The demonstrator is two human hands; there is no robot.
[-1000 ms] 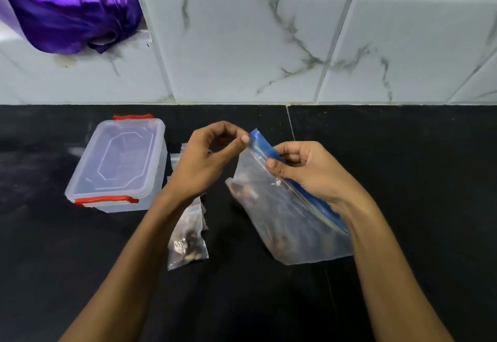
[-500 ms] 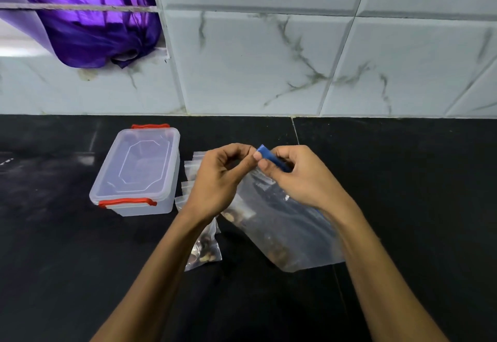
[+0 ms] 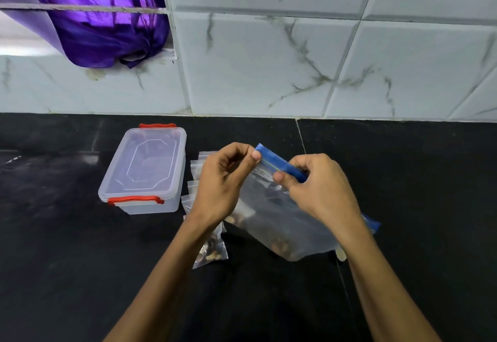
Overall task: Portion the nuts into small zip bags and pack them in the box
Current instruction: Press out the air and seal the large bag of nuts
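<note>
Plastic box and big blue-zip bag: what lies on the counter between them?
In the head view, small zip bags lie between the plastic box and the big bag, partly behind the left hand.

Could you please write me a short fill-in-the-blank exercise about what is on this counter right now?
1. Both hands pinch the ____ zip strip of the large bag of nuts.
2. The clear plastic box has ____ latches, and its lid is on.
3. The box sits to the ____ of the left hand.
4. A small zip bag holding nuts lies on the black counter, under the ____ forearm.

Missing words: blue; red; left; left
</note>
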